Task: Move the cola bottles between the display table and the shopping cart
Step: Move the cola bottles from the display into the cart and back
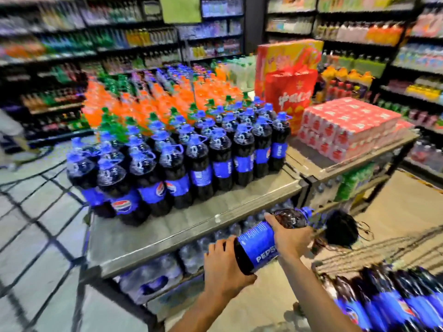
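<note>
Head view, motion-blurred throughout. Display table (pixel 191 226): front strip of the top is bare metal from the near-left corner to the right end, with the front edge running diagonally up to the right. Behind that strip, Pepsi bottles on the table (pixel 182 161) stand upright in packed rows; orange soda bottles (pixel 148 104) are behind them. A second table (pixel 309 164) butts against the right end and carries red shrink-wrapped packs (pixel 345 130). The lower shelf under the display table holds packs of clear bottles (pixel 153 276). Open floor lies on the right, between the tables and my lower-right corner. Dark grid lines cross the floor on the left; I can't tell what they are.

Both my arms reach forward from the bottom edge, hands apart. My left hand (pixel 223 267) is cupped on the bottom end of one Pepsi bottle (pixel 261 245), fingers curled on its base. My right hand (pixel 291 236) wraps over the shoulder, thumb on top just above the label.

The held bottle is tilted nearly flat, blue cap pointing up-right, base toward me. It's in the air in front of the table's front edge and below the top, touching neither.

More Pepsi bottles (pixel 383 300) are lying tilted in the lower-right corner, near my right forearm. They're too blurred to see what holds them.
</note>
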A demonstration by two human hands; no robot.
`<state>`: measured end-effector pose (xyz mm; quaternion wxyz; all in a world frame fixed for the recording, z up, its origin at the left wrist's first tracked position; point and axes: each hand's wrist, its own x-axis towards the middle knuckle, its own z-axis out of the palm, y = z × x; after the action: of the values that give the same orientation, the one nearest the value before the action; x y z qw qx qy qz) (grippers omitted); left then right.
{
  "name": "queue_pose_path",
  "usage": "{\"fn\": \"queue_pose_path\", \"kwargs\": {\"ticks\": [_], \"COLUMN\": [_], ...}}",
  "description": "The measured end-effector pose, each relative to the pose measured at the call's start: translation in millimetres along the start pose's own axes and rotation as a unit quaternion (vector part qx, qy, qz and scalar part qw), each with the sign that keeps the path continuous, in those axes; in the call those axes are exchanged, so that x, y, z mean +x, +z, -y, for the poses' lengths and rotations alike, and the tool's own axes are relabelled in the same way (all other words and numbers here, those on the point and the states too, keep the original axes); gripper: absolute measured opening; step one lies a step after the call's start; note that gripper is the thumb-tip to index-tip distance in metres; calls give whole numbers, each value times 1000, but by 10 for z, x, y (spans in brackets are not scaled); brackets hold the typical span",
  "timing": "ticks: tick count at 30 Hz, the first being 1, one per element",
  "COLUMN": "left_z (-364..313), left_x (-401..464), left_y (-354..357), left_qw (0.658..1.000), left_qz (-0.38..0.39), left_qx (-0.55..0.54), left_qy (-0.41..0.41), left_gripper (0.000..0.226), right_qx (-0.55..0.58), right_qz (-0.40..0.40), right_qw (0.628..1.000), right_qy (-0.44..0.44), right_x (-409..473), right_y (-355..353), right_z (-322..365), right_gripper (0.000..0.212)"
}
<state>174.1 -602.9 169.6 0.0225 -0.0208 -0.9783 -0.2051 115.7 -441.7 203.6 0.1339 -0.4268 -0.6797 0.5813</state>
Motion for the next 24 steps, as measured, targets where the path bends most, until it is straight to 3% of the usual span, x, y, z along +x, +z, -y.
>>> {"fn": "queue_pose_path", "kwargs": {"ticks": [4,10,16,24], "left_z": [649,1309,1807,2200], "left_x": [-159,-328,-385,-364], "left_y": [-285,-586,-822,-1127], "left_qw": [996,987,974,941], "left_qz": [-76,-112,-125,-177], "left_qx": [-17,-29,-40,-45], "left_qy": [-39,-112,-183,-286], "left_gripper": [99,94,106,96], "right_qx": [-16,-40,-38,-87], "right_qz": [56,137,222,300], "right_qw": [998,987,970,939], "right_qy": [-38,-71,-95,-145], "right_x": [-619,-1230,-1635,-2174], "right_y": [530,1207,1838,2452], "right_z": [55,106,152,358], "right_gripper": [128,128,121,128]}}
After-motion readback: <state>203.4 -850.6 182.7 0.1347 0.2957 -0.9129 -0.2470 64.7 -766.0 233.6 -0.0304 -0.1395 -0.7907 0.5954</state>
